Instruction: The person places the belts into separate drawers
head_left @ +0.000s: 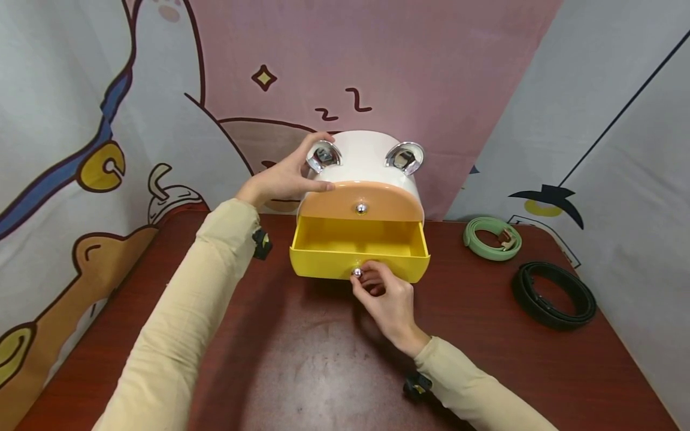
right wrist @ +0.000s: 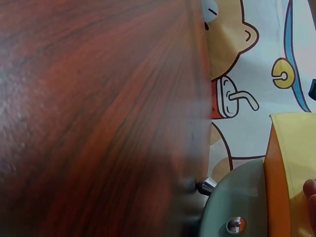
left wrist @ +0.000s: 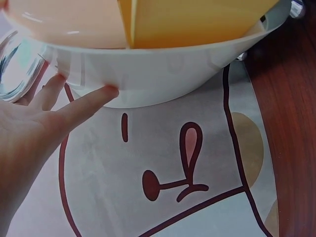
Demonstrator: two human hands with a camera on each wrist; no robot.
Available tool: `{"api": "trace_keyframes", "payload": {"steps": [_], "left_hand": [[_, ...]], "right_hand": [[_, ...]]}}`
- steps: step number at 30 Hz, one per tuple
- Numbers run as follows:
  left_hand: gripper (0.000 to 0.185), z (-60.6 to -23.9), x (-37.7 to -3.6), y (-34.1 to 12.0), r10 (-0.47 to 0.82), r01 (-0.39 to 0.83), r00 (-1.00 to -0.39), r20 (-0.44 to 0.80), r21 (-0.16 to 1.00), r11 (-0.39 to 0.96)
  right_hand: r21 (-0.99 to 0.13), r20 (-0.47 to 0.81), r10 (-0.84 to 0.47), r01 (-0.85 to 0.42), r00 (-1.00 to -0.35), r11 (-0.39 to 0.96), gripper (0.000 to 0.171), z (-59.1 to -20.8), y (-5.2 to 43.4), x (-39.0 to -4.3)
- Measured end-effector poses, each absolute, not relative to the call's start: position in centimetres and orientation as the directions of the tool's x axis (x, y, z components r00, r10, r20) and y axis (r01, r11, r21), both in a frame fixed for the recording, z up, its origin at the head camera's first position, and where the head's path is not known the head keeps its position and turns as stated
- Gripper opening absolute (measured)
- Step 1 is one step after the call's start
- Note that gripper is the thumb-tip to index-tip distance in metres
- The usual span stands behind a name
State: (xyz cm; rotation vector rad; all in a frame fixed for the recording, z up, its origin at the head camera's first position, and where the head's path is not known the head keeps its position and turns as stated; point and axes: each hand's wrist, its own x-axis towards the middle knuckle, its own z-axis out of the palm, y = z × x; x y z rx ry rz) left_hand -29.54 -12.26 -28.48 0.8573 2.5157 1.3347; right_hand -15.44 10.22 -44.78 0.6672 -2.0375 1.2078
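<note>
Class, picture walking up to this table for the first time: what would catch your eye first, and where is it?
Probably the white drawer box at the table's back centre, its yellow drawer pulled open. The right hand pinches the drawer's silver knob while the left hand holds the box's top left. Two coiled belts lie right.

By my right hand (head_left: 389,302): yellow drawer (head_left: 360,246), chrome knob (head_left: 356,273). By my left hand (head_left: 284,177): white cabinet (head_left: 372,157), orange drawer (head_left: 360,205). Reddish wood-grain table (head_left: 302,359).

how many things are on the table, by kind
drawer boxes: 1, the white box with its yellow drawer pulled open
belts: 2, a coiled green belt and a coiled black belt
total: 3
</note>
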Motion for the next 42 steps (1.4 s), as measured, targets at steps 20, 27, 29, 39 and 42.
{"api": "trace_keyframes", "payload": {"steps": [20,27,29,39,42], "left_hand": [[0.083,-28.5,-29.9,-12.2,0.556,0.403,-0.824,0.107,0.801,0.443],[0.084,-28.5,-30.0,-12.2,0.556,0.416,-0.823,0.117,0.789,0.451],[0.084,-28.6,-30.0,-12.2,0.557,0.414,-0.823,0.115,0.792,0.448],[0.086,-28.4,-29.7,-12.1,0.557,0.376,-0.826,0.081,0.816,0.439],[0.085,-27.7,-28.9,-11.9,0.566,0.367,-0.821,0.074,0.828,0.424]], "right_hand": [[-0.533,0.777,-0.099,-0.734,-0.621,0.421,0.028,-44.8,10.6,-14.4],[-0.526,0.779,-0.112,-0.741,-0.616,0.417,0.03,-44.8,10.7,-14.2],[-0.522,0.779,-0.119,-0.743,-0.615,0.42,0.034,-44.8,10.7,-14.2],[-0.511,0.78,-0.146,-0.754,-0.609,0.413,0.039,-45.2,10.5,-14.5],[-0.511,0.79,-0.135,-0.763,-0.598,0.395,0.039,-45.4,10.3,-14.6]]}}
